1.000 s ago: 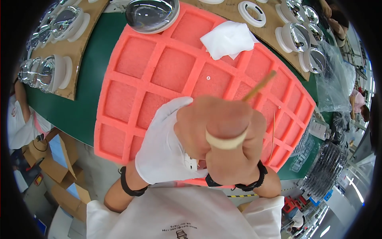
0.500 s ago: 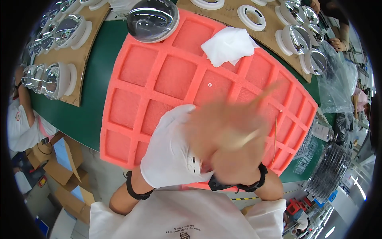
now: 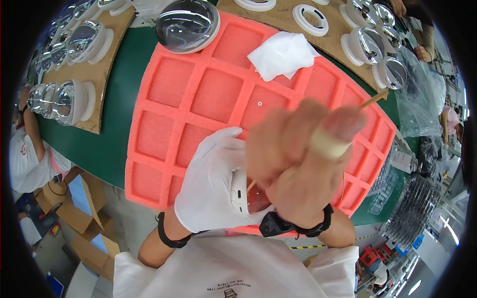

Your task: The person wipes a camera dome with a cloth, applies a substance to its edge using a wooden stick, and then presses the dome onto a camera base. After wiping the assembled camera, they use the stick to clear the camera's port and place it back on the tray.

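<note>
My left hand (image 3: 206, 186), in a white glove, is closed around a white round housing (image 3: 239, 192) with small dark slots in its side. The housing is held near my body, just above the front of the pink foam tray (image 3: 181, 118). My bare right hand (image 3: 303, 159) is above and beside the housing, smeared by motion, with a pale cover on one finger. It is closed on a thin wooden stick (image 3: 373, 100), whose far end sticks out past the fingers. Another part of a stick shows at the housing's opening; the right hand hides most of that opening.
A clear dome (image 3: 189, 26) sits on the tray's far left corner, and a folded white cloth (image 3: 282, 55) lies on its far side. A small white ring (image 3: 259, 104) rests in one compartment. Domes on white bases stand on cardboard (image 3: 112, 64) at left and far right. Other people work nearby.
My right hand has turned and shifted slightly right, and the stick's end now points farther to the right. My left hand still grips the housing in nearly the same place.
</note>
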{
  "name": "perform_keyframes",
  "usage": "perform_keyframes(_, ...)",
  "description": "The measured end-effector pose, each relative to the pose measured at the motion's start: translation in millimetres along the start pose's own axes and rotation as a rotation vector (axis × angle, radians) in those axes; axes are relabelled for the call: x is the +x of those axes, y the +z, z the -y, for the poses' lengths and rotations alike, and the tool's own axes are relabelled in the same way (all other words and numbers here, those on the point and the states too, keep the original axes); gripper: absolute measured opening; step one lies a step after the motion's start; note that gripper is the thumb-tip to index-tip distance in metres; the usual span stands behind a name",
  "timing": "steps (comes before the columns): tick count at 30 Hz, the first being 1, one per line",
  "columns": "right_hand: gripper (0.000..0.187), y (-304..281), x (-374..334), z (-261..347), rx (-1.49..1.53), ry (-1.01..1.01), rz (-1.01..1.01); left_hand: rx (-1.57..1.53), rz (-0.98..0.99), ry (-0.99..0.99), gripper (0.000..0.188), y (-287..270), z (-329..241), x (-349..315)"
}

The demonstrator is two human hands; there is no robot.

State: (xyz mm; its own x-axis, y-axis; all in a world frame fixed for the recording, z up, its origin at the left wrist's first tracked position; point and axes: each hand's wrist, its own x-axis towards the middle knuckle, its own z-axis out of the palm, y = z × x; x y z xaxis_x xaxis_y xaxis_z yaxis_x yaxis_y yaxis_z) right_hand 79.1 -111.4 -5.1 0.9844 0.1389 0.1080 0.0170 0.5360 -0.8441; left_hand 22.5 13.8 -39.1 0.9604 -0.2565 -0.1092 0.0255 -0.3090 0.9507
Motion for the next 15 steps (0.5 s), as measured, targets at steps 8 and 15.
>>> perform_keyframes(8,0.015,-6,-10,-6,-0.146,-0.108,0.221,0.054,-0.035,0.166,0.059,-6,0,3)
perform_keyframes(15,0.031,4,-2,1,-0.161,-0.028,0.329,0.095,-0.122,0.105,0.05,-1,-12,1)
